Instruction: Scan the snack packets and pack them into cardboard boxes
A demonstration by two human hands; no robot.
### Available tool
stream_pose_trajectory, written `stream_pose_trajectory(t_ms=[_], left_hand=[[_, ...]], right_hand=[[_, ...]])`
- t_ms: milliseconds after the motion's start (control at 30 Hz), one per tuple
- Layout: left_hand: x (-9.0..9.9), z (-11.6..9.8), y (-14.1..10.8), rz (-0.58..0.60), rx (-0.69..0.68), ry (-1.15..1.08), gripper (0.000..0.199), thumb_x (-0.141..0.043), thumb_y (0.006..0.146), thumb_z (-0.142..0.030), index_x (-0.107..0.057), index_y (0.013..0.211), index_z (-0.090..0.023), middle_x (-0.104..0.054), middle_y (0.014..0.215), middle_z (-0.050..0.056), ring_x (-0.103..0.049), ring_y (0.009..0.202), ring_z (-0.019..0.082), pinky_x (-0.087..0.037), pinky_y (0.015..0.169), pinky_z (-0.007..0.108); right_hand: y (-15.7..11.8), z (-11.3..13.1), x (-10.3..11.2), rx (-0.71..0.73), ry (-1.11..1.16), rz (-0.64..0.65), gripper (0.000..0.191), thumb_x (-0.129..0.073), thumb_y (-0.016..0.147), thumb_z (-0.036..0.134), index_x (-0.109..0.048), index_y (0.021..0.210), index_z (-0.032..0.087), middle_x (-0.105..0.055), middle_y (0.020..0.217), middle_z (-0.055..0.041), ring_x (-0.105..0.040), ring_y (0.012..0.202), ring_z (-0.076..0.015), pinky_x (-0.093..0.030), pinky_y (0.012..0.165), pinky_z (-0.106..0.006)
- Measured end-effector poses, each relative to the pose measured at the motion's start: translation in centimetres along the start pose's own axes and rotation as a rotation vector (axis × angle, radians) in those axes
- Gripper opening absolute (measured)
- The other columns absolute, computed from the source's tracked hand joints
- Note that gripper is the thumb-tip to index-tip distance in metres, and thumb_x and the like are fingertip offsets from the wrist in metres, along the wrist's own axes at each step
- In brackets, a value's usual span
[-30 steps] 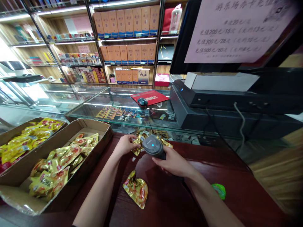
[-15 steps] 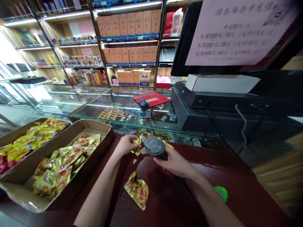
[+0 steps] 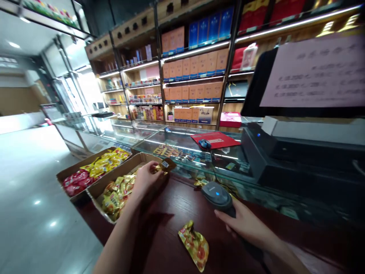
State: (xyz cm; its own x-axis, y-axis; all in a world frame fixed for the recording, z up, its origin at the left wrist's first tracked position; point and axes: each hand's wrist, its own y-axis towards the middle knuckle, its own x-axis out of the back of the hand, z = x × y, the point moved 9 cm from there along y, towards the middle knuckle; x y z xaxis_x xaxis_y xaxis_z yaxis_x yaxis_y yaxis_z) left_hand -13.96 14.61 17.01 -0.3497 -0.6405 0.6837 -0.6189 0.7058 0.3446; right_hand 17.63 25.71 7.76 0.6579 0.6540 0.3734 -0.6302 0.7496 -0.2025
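Note:
My left hand (image 3: 146,179) is shut on a small gold foil snack packet (image 3: 157,168), holding it above the near corner of a cardboard box (image 3: 134,166). That box is full of similar gold packets. My right hand (image 3: 242,224) grips a grey handheld barcode scanner (image 3: 218,196), whose blue light is lit and whose cable trails down toward the counter. A crumpled gold foil packet (image 3: 194,245) lies on the dark red wooden counter (image 3: 173,201) between my hands. Another gold packet (image 3: 200,182) lies by the glass, partly hidden behind the scanner.
A second box (image 3: 91,173) of red and gold packets stands beyond the first. A glass display case (image 3: 182,148) holds a red mat and computer mouse (image 3: 204,144). A black till (image 3: 273,160) and paper sign (image 3: 313,72) stand right; stocked shelves line the back.
The view has swung left. My hands have moved apart, with my left hand and its packet now over the box. The scanner has moved right, away from the packets by the glass.

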Motion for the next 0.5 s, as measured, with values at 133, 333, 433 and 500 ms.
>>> stream_pose_trajectory(t_ms=[133, 333, 433, 500], left_hand=[[8.1, 2.5, -1.0, -0.171, 0.046, 0.178, 0.029, -0.069, 0.080, -0.042, -0.072, 0.102, -0.024, -0.078, 0.098, 0.004, -0.072, 0.095, 0.024, -0.050, 0.087, 0.033], [7.2, 2.2, -1.5, -0.136, -0.021, 0.081, 0.025, -0.068, 0.081, -0.039, -0.072, 0.099, -0.022, -0.078, 0.101, 0.004, -0.073, 0.095, 0.022, -0.052, 0.088, 0.032], [1.7, 0.7, -1.2, 0.013, -0.056, 0.003, 0.023, -0.069, 0.079, -0.034, -0.073, 0.098, -0.021, -0.078, 0.098, 0.005, -0.072, 0.093, 0.022, -0.053, 0.084, 0.030], [-2.5, -0.6, -1.2, 0.109, -0.073, -0.019, 0.022, -0.070, 0.079, -0.031, -0.074, 0.098, -0.021, -0.078, 0.097, 0.005, -0.072, 0.091, 0.022, -0.053, 0.083, 0.030]], right_hand=[[0.2, 0.0, 0.1, 0.044, -0.033, 0.010, 0.054, -0.068, 0.073, 0.061, -0.053, 0.104, 0.019, -0.055, 0.051, 0.0063, -0.053, 0.042, -0.0138, -0.040, 0.042, -0.024], [-0.2, 0.5, 2.0, 0.067, -0.073, -0.026, 0.048, -0.064, 0.077, 0.061, -0.053, 0.097, 0.019, -0.059, 0.054, 0.0041, -0.056, 0.044, -0.0137, -0.041, 0.045, -0.025], [-0.5, 0.9, 2.9, 0.077, -0.066, -0.046, 0.045, -0.065, 0.078, 0.059, -0.051, 0.096, 0.019, -0.058, 0.053, 0.0052, -0.054, 0.043, -0.0126, -0.040, 0.044, -0.024], [-0.6, 0.9, 3.6, 0.066, -0.056, -0.066, 0.044, -0.066, 0.078, 0.057, -0.051, 0.095, 0.019, -0.058, 0.053, 0.0056, -0.053, 0.043, -0.0119, -0.038, 0.044, -0.023]])
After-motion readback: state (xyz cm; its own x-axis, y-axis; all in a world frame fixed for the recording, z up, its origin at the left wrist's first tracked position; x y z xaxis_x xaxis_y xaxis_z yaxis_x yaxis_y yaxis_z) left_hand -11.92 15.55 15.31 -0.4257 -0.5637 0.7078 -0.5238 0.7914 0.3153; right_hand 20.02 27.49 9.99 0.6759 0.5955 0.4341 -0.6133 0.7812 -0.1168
